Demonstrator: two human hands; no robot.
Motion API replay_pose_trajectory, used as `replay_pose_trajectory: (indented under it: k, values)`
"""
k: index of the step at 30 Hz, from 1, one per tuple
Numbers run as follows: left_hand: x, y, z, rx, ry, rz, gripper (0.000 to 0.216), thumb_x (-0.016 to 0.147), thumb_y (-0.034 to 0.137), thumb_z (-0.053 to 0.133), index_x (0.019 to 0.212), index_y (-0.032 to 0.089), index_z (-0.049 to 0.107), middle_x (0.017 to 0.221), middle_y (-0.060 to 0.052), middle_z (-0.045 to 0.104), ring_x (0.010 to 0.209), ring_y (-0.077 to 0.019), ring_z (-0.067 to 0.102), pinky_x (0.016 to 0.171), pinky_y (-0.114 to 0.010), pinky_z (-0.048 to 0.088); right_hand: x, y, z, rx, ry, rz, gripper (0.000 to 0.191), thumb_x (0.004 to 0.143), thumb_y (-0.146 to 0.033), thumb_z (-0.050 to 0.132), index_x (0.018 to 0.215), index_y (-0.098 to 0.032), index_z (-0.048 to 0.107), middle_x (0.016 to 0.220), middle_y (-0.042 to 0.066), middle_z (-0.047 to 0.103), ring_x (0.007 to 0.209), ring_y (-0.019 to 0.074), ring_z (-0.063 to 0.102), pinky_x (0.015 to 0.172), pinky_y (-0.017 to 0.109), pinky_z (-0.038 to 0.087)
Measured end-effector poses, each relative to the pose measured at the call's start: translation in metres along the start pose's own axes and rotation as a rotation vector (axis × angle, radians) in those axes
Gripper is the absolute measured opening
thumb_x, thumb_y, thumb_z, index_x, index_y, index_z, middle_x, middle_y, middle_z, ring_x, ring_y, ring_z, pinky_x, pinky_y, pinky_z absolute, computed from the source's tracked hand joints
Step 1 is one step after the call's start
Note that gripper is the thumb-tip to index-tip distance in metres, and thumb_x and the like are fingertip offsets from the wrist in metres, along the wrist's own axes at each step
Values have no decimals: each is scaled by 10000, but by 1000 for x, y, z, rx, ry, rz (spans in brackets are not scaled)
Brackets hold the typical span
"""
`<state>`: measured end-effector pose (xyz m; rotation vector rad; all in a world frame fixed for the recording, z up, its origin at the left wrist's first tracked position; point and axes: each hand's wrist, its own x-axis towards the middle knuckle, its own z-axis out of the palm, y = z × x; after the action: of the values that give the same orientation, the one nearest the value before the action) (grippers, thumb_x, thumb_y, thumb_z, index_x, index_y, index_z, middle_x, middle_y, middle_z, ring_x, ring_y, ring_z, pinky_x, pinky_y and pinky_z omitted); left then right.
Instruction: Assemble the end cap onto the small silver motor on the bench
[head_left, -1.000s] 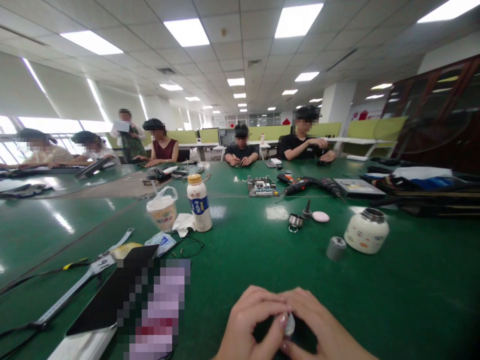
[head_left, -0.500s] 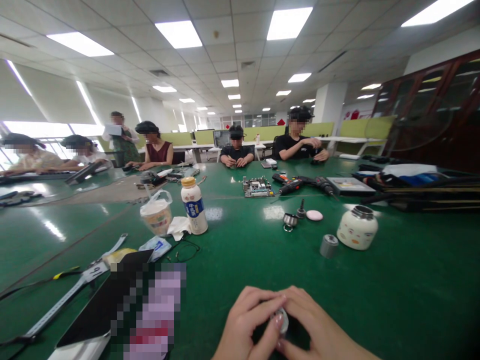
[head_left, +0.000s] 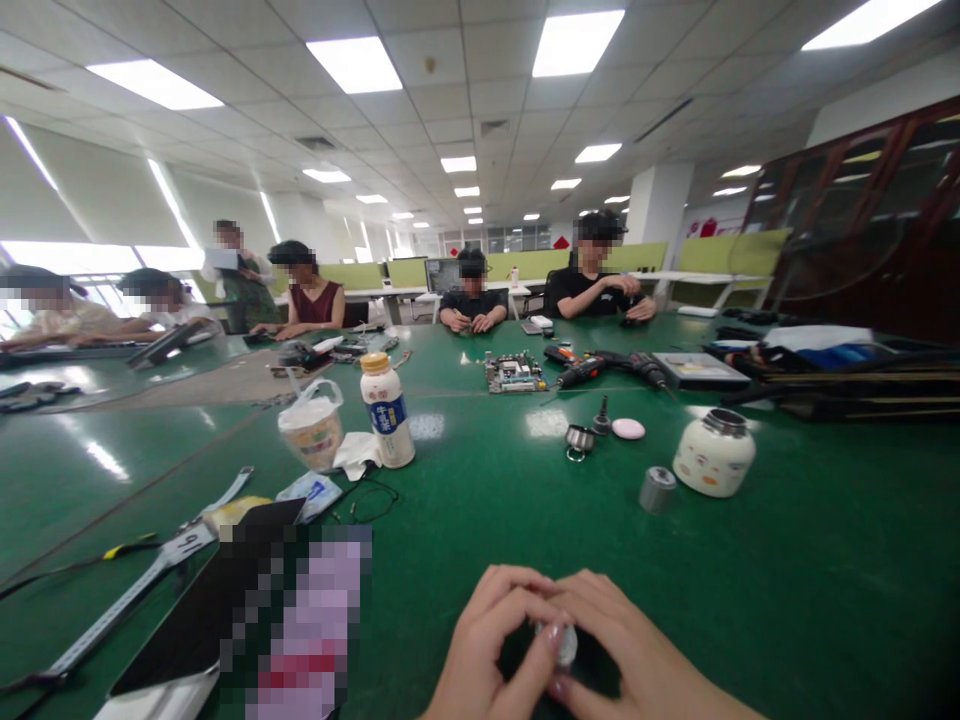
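Note:
At the near edge of the table, my left hand (head_left: pixel 487 645) and my right hand (head_left: pixel 626 645) are closed around a small round silvery piece (head_left: pixel 567 645). My left thumb presses on its face, and the right fingers curl round its far and right sides. Most of the piece is hidden, so its kind cannot be told. Beyond my hands, a short metal cylinder (head_left: pixel 658 491) stands upright. Behind it to the right is a squat cream-coloured flask (head_left: pixel 714 460), its metal mouth uncovered. A small metal cup with a ring (head_left: pixel 579 441), a dark pointed part (head_left: pixel 602 420) and a pink disc (head_left: pixel 628 429) lie farther off.
On the left are a black-topped flat device (head_left: pixel 217 590), a white bottle with a yellow cap (head_left: pixel 388 415) and a plastic cup (head_left: pixel 310 430). A circuit board (head_left: pixel 516 373) and power drills (head_left: pixel 581 372) lie farther across the green table (head_left: pixel 450 520). Several people sit around it.
My left thumb and fingers have shifted slightly on the round piece, and more of its face shows. Both hands stay in nearly the same place.

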<state>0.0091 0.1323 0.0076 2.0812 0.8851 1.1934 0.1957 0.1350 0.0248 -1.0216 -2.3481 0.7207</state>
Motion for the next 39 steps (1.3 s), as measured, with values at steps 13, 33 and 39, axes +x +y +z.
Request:
replay_pose_trajectory:
  k: [13, 33, 39]
  values:
    - [-4, -8, 2, 72, 6, 56, 483, 848, 168, 599, 1301, 237, 445, 1209, -84, 583, 1108, -215, 567, 903, -305, 494, 0, 0, -1, 4, -17, 13, 280, 794, -203, 640, 1073, -188, 620, 1164, 80, 647, 1069, 245, 565, 968, 412, 414]
    - [-50, -56, -146, 1125, 102, -312, 740, 940, 528, 380, 1505, 217, 16, 1518, -193, 336, 1366, -316, 403, 1056, -537, 368, -4, -2, -5, -64, -54, 106, 416, 862, -427, 610, 1209, -197, 611, 1262, 112, 620, 1180, 305, 545, 1095, 546, 313]
    - [-55, -43, -147, 1116, 86, -324, 764, 931, 536, 394, 1505, 195, 23, 1367, -184, 538, 1178, -300, 605, 1014, -508, 415, -5, 0, -4, -64, -51, 100, 411, 872, -452, 597, 1203, -210, 620, 1275, 107, 615, 1194, 305, 538, 1097, 543, 314]
